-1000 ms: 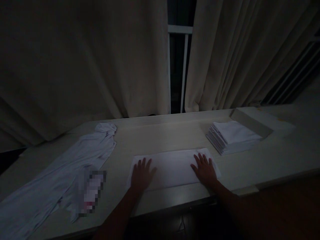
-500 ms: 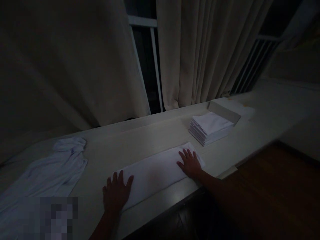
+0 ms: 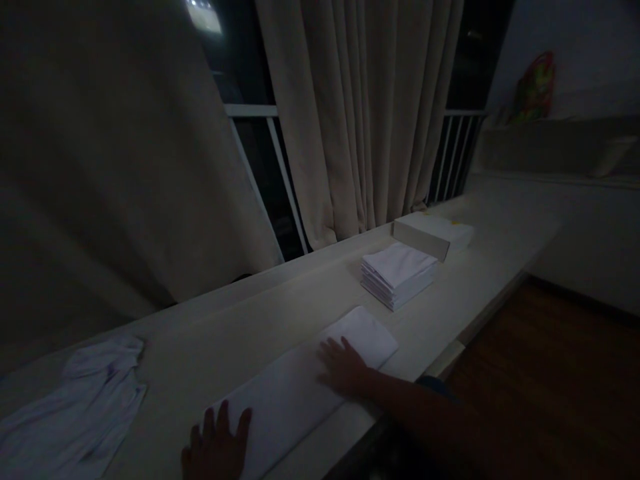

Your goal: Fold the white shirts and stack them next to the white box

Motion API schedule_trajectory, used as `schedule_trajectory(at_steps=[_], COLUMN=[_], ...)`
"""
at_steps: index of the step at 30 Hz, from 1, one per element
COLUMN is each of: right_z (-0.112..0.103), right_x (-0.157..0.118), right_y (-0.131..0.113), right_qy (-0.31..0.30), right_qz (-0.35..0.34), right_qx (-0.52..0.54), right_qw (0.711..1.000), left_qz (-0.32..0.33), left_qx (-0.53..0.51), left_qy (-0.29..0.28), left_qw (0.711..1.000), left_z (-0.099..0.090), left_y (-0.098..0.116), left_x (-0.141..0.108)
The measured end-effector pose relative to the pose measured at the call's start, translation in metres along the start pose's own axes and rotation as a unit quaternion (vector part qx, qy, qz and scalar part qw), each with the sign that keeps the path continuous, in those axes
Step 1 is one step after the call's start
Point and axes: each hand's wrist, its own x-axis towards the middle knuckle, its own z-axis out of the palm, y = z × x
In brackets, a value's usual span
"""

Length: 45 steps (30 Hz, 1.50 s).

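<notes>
- Dim room, beige curtains (image 3: 350, 133) across the upper frame, dark window gaps with pale railing (image 3: 253, 111) between; bright glare at upper left.
- Below, pale tabletop (image 3: 200, 347), running from lower left toward upper right.
- Hard to make out: red-and-green object (image 3: 535, 90) at upper right, too blurred to identify.
- Cut off: crumpled white fabric (image 3: 75, 413) by the left edge at lower left; full shape not visible.
- Also cut off by the bottom edge: wrist of left hand (image 3: 217, 447) and near left end of folded white cloth (image 3: 300, 387).
- Cloth otherwise laid flat as a long strip, lower left of center to center right, partly hidden under both hands.
- Left fingers spread wide, thumb well apart, on the cloth's left end; nothing gripped.
- Right hand (image 3: 345, 368) palm down on the cloth toward its right end, fingers fanned apart, edges blurred; nothing gripped.
- Right of center, near the cloth but apart: stack of folded white cloths (image 3: 400, 270), with open pale box (image 3: 423, 239) just behind.
</notes>
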Motion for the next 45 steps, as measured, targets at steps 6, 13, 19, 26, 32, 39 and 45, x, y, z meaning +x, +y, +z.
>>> schedule_trajectory(at_steps=[6, 13, 19, 26, 32, 39, 45], right_z=[-0.026, -0.020, -0.021, -0.022, -0.021, -0.013, -0.013], right_x=[0.001, 0.005, 0.002, 0.003, 0.002, 0.003, 0.001], right_y=[0.095, 0.102, 0.102, 0.104, 0.106, 0.109, 0.108], right_qy=[-0.010, 0.011, 0.033, 0.024, 0.030, 0.037, 0.036], right_qz=[0.129, 0.159, 0.142, 0.154, 0.147, 0.135, 0.144], right_qx=[-0.051, -0.062, -0.057, -0.045, -0.049, -0.069, -0.064], right_qw=[0.990, 0.985, 0.988, 0.987, 0.987, 0.988, 0.987], left_qz=[0.031, -0.003, 0.036, 0.120, 0.069, -0.049, -0.066], left_qx=[0.100, 0.054, 0.011, -0.092, -0.078, -0.010, 0.044], left_qy=[-0.007, -0.009, 0.019, 0.019, 0.058, -0.004, -0.027], left_qw=[0.994, 0.998, 0.999, 0.988, 0.993, 0.999, 0.997], left_z=[0.009, -0.009, -0.020, -0.010, -0.014, -0.027, -0.025], left_y=[-0.003, 0.006, 0.024, 0.096, 0.113, 0.055, 0.016], left_x=[0.005, -0.001, 0.029, 0.059, 0.043, -0.016, -0.068])
